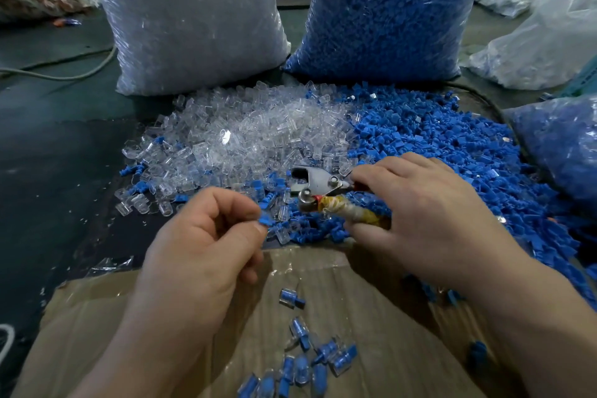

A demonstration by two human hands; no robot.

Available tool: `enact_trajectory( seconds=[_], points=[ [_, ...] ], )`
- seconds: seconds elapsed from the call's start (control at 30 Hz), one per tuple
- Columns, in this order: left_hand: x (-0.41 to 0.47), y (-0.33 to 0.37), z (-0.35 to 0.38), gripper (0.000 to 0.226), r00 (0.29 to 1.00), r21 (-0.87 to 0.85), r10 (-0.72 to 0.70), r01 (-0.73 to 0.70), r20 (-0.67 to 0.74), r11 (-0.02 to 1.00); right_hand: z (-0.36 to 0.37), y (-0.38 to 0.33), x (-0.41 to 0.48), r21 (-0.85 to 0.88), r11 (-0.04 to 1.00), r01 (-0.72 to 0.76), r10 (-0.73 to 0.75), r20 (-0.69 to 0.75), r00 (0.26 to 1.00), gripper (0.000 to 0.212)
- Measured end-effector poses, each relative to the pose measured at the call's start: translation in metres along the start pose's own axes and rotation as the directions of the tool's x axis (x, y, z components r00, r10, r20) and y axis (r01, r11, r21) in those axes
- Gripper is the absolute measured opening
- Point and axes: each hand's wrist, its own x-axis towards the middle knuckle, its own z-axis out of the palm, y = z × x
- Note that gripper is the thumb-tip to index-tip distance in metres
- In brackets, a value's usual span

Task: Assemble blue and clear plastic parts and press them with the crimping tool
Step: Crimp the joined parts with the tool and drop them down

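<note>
- Blue piece (pixel 264 221) is pinched between the thumb and forefinger of your left hand (pixel 200 242), just above the near edge of the loose parts. Motion blur hides whether a clear cap is already on it.
- Crimping tool (pixel 318 186) is in your right hand (pixel 429 216), fingers curled round the tape-wrapped handles. Its metal head points left toward the pinched piece, near it but apart. You have no part in the head that I can make out.
- Done so far, by my reading: only a small batch. About a dozen finished pieces (pixel 310 355), blue inside clear, lie on the cardboard (pixel 371 317) in front of you. Most are clustered at the near edge, with a couple of singles farther up.
- Left to do: nearly everything. The clear pile (pixel 245 136) and the blue pile (pixel 452 145) lie side by side beyond your hands, mixed where they meet. Behind them stand a full bag of clear parts (pixel 190 19) and a full bag of blue parts (pixel 387 10).
- Step in hand, as a judgement: you are between pick-up and pressing. The pinched piece has yet to go into the tool head, be squeezed, and join the others on the cardboard.
</note>
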Motion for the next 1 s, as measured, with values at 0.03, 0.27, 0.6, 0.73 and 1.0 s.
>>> enact_trajectory(
  seconds=[0.03,0.27,0.6,0.73,1.0],
  points=[
    [-0.001,0.000,0.002,0.032,0.998,0.016,-0.031,0.031,0.048,0.999,0.001,0.002,0.003,-0.033,0.999,-0.015,0.016,0.020,1.000,0.072],
    [-0.007,-0.001,0.011,0.028,0.994,0.094,-0.054,0.045,0.094,0.995,0.005,0.003,0.010,-0.091,0.996,-0.012,0.014,0.027,1.000,0.063],
    [-0.017,0.003,0.017,0.009,0.980,0.193,0.194,-0.198,0.042,0.961,0.011,-0.042,-0.012,0.085,0.941,0.328,-0.300,-0.241,0.923,0.007],
    [-0.017,0.007,0.014,0.012,0.980,0.116,0.197,-0.197,0.007,0.974,0.010,-0.041,-0.013,0.145,0.937,0.318,-0.275,-0.252,0.928,0.001],
    [-0.010,0.001,0.005,0.046,0.981,-0.089,0.052,-0.036,0.186,0.995,0.007,-0.055,-0.017,0.333,0.897,0.290,-0.190,-0.302,0.934,0.029]
  ],
)
